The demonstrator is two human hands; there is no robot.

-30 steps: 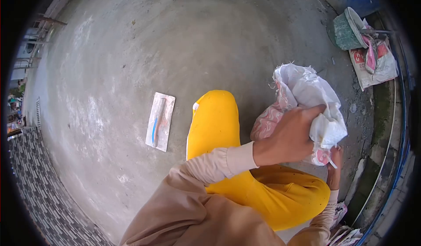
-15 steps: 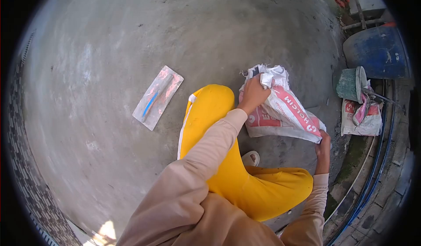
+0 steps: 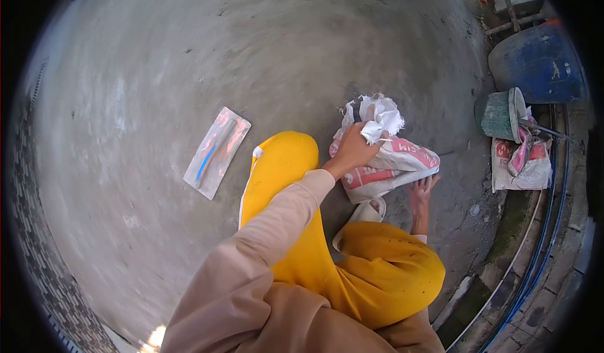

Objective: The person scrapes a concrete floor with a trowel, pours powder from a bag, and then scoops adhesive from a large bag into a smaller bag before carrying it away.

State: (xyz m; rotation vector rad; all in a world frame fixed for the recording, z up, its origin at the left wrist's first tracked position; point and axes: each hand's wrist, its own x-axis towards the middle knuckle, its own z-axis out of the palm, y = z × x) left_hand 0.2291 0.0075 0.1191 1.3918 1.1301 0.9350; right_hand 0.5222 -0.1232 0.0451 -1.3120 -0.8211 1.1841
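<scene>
Left hand [image 3: 356, 150]: closed on the frayed, gathered end of the red-and-white sack [image 3: 402, 158].
Right hand [image 3: 421, 193]: apart from the left; fingers against the sack's opposite end, grip not discernible.
Sack position: between both hands, printed side partly visible.
Trowel [image 3: 218, 153]: flat on the concrete floor [image 3: 151, 133], left of the left hand, well apart.
Bucket [image 3: 499, 116]: green, tilted, right of the right hand, near the blue drum [image 3: 538, 63].

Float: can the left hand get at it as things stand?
Probably not straight away: the left hand grips the sack, and the left knee lies between hand and float. If it let go, it could likely reach over; the float's top looks uncovered.
</scene>
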